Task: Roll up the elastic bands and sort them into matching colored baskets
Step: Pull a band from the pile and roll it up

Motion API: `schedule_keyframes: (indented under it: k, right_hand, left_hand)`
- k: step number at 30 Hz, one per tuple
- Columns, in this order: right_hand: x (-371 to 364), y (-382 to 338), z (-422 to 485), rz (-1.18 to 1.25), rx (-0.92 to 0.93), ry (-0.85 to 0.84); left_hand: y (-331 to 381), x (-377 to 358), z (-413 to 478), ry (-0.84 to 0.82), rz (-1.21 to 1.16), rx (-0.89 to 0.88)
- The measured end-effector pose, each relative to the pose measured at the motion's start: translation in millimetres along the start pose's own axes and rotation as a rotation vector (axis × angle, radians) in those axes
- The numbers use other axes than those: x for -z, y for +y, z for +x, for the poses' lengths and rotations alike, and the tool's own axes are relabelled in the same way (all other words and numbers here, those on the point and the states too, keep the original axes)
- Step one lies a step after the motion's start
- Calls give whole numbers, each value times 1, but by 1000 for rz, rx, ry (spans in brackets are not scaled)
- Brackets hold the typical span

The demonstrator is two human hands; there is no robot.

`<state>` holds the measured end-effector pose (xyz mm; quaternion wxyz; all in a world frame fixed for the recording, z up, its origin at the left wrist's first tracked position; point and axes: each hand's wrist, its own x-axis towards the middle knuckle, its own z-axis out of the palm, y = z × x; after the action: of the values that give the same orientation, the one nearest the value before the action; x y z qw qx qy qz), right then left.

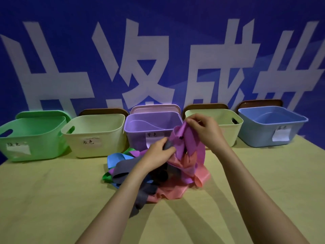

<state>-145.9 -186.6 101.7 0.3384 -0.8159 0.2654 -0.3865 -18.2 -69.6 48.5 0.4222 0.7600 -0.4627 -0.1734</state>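
Above tangled pile (175,188), right hand (204,132) pinched purple band (192,145) by upper edge; left hand (158,153) gripped what seemed gray band (168,144). Bands looked light, limp, clingy: best taken at one end.

Upper frame: blue backdrop (175,23) with large white characters (140,67). Lower frame: yellow-green table cover (52,199), faintly creased. Along the foot of the backdrop, standing on edge: green lid (40,114) at left, pink lid (156,107) at centre, and brown lids (103,111) at centre-left, centre-right and right.
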Motion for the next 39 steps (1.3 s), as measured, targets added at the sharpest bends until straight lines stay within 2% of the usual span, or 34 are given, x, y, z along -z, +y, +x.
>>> schedule_keyframes:
  k: [3, 4, 5, 7, 8, 10, 11, 13, 16, 23, 30, 34, 35, 39]
  right_hand:
    - [2, -5, 7, 155, -17, 38]
    - [2, -8, 9, 178, -9, 45]
    - [1, -12, 11, 195, 5, 47]
    - [-3, -19, 14, 219, 26, 32]
    - [-5, -23, 15, 238, 33, 22]
    - [-9, -27, 18, 279, 40, 16]
    - [-11, -29, 20, 290, 43, 21]
    - [-13, -32, 23, 296, 55, 35]
    - [-16, -39, 28, 278, 74, 57]
    - [-12, -32, 31, 125, 76, -17]
    - [-20, -31, 28, 93, 52, -132]
    - [-23, -28, 25, 2, 67, -130]
    - [-25, -29, 24, 0, 76, -134]
    - [-33, -38, 15, 180, 101, -384]
  left_hand:
    - [-5, 18, 4, -81, -14, 82]
    - [-8, 23, 6, -96, 46, 102]
    - [-12, 26, 8, -83, 137, 112]
    - [-13, 28, 9, 62, 201, 76]
    - [-9, 28, 7, 139, 112, 38]
    - [3, 26, 2, 208, -221, -46]
    - [10, 24, -1, 207, -349, -76]
    - [18, 21, -5, 163, -440, -105]
    - [20, 19, -6, 135, -392, -51]
    - [5, 67, 5, 398, -252, -147]
    - [3, 93, 5, 398, -331, -189]
    - [12, 102, 1, 312, -833, -62]
    - [16, 102, 2, 287, -883, -52]
    - [29, 99, 6, 200, -737, -125]
